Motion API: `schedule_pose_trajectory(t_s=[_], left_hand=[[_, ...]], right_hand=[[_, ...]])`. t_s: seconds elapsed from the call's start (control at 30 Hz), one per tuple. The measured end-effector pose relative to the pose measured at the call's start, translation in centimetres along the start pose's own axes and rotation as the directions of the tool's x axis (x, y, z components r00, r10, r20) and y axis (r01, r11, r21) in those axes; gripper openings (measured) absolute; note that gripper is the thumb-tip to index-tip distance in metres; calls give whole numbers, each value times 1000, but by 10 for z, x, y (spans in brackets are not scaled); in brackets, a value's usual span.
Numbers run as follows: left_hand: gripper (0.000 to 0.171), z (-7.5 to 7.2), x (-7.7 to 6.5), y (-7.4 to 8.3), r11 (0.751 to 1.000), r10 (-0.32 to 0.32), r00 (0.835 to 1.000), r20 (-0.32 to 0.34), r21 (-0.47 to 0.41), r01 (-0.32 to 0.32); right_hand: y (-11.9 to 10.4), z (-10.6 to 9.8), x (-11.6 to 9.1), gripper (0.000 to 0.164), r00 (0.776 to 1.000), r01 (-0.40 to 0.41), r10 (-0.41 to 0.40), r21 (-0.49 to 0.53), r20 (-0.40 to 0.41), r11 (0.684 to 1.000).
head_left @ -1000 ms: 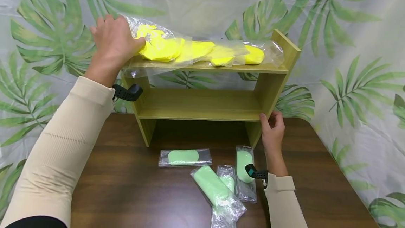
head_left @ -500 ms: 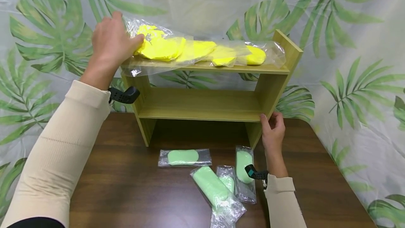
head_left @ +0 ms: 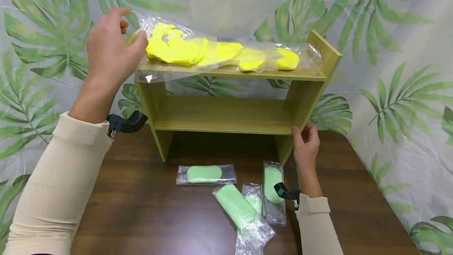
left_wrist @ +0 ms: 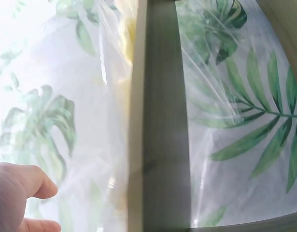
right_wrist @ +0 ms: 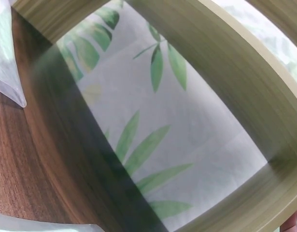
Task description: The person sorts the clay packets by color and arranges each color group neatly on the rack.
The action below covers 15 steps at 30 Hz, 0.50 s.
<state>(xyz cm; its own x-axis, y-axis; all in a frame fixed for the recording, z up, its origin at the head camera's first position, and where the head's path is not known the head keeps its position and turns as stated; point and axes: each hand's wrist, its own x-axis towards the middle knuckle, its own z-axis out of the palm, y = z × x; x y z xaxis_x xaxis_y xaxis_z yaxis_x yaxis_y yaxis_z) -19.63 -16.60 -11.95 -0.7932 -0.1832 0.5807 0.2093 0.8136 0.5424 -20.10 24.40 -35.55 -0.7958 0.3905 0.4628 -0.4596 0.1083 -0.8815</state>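
A wooden shelf (head_left: 223,115) stands on the table, and several clear bags of yellow clay-like material (head_left: 177,50) lie overlapping along its top board. My left hand (head_left: 109,46) is at the top left end of the shelf, beside the leftmost bag. Its thumb and fingers are apart with nothing between them; the left wrist view shows the fingers (left_wrist: 39,186) away from the board. My right hand (head_left: 306,145) holds the shelf's right side panel, thumb on the front edge, other fingers partly hidden behind. Only a bit of that hand shows in the right wrist view.
Several clear packets with pale green pieces lie on the table (head_left: 141,207) before the shelf: one flat packet (head_left: 205,174), one upright packet (head_left: 273,192) near my right wrist, and a slanted packet (head_left: 235,207) over another. A leaf-printed cloth (head_left: 400,89) hangs behind.
My left hand has let go of the leftmost yellow bag and drawn back to the left, its fingers loosening. My right hand keeps its hold on the side panel.
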Motion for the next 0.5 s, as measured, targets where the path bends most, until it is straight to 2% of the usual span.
schedule_pose_trajectory(t_s=[0.1, 0.23, 0.4, 0.5], left_hand=[[53, -3, -13, 2, 996, 84, 994, -73, -37, -87], [44, -4, -30, 2, 970, 213, 966, -149, -86, -227], [37, -2, -48, 1, 937, 324, 930, -173, -74, -340], [36, 1, -57, 0, 926, 359, 917, -172, -60, -374]], right_hand=[[0, 0, 1, 24, 1000, 0, 0, 4, 1, 1000], [0, 0, 1, 24, 1000, -2, 2, 1, 3, 1000], [-1, 1, 0, 23, 1000, -7, 7, -4, 3, 1000], [-2, 2, 0, 21, 1000, -4, 4, 9, -2, 1000]])
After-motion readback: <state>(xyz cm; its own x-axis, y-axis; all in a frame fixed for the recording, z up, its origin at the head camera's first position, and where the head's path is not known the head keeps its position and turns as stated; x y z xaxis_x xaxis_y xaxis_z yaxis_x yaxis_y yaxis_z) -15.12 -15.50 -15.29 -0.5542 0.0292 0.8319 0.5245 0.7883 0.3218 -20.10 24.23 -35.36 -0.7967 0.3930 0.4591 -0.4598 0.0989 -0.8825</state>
